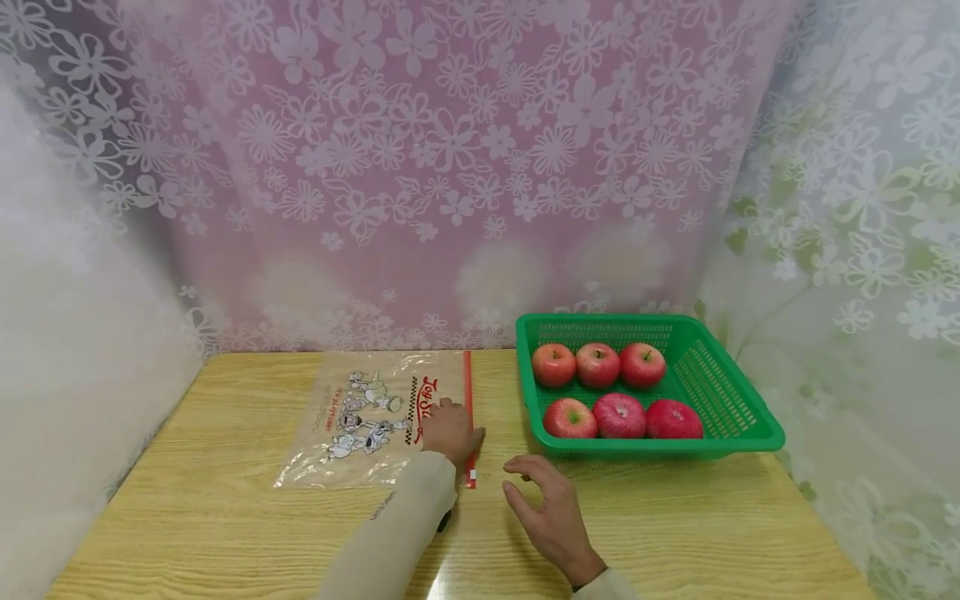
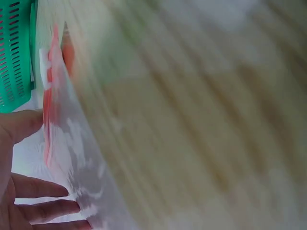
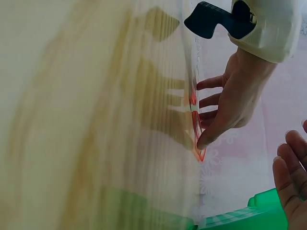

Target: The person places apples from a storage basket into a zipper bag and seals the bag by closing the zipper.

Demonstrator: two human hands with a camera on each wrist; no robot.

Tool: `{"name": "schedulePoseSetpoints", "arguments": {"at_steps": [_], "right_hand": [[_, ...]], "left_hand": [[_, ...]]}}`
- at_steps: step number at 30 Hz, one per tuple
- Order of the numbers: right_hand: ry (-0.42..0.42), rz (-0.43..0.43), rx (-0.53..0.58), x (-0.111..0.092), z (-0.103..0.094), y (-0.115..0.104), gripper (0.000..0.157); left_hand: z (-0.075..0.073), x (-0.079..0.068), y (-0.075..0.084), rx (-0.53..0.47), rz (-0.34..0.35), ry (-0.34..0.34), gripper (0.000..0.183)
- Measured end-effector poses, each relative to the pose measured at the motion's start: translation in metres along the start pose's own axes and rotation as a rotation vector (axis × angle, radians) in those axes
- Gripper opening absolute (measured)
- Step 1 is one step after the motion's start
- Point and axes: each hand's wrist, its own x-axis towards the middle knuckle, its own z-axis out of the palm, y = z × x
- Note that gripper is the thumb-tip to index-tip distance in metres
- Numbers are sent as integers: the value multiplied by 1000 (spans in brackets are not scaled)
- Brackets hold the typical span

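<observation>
A clear plastic zip bag (image 1: 360, 417) with cartoon animals and red lettering lies flat on the wooden table. Its red zip edge (image 1: 469, 392) faces right, with a small white slider near the front end. My left hand (image 1: 450, 429) rests on the bag beside that edge. In the left wrist view, the left fingers (image 2: 45, 211) spread straight over the plastic and the thumb touches the red strip. My right hand (image 1: 551, 517) hovers above the table, right of the bag, fingers loosely bent and holding nothing. The right wrist view shows only its fingers (image 3: 290, 177) at the edge.
A green basket (image 1: 720, 392) stands at the right of the table with several red apples (image 1: 620, 415) in two rows. Floral curtains (image 1: 465, 167) hang behind and at both sides. The wooden table (image 1: 225, 533) extends toward me in front of the bag.
</observation>
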Motion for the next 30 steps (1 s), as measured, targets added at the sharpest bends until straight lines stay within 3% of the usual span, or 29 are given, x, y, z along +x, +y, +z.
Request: {"name": "schedulePoseSetpoints", "arguments": {"at_steps": [11, 18, 22, 30], "right_hand": [[7, 91, -14, 7, 9, 7, 24], [16, 143, 2, 11, 14, 12, 21], [16, 187, 28, 14, 18, 16, 20], [-15, 327, 91, 16, 24, 21, 16]], "left_hand": [[4, 6, 3, -34, -34, 39, 31], [4, 6, 1, -4, -1, 75, 32], [5, 8, -3, -29, 16, 83, 21], [2, 15, -17, -157, -98, -5, 25]]}}
